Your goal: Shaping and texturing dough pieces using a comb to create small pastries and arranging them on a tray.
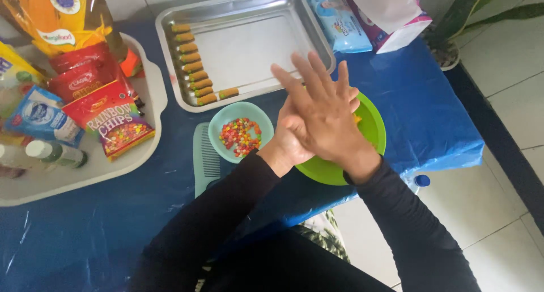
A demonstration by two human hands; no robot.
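Centre-right of frame: both hands are stacked palm to palm over the green bowl. The right hand is on top, flat, fingers splayed; the left hand is beneath, mostly hidden, looks flat too. Neither shows a grip on anything. Probably rolling a piece between the palms, but nothing between them is visible, so can't confirm. A small orange bit shows at the bowl's rim by the right hand.

Step, as a judgement: shaping, ahead of coating and laying out. Just left of the hands sits the small teal bowl of coloured chips. Upper centre, the metal tray holds a column of rolled pieces along its left side, with one more starting a second column.

Next move calls for parting the palms over the bowl so nothing drops on the blue cloth.
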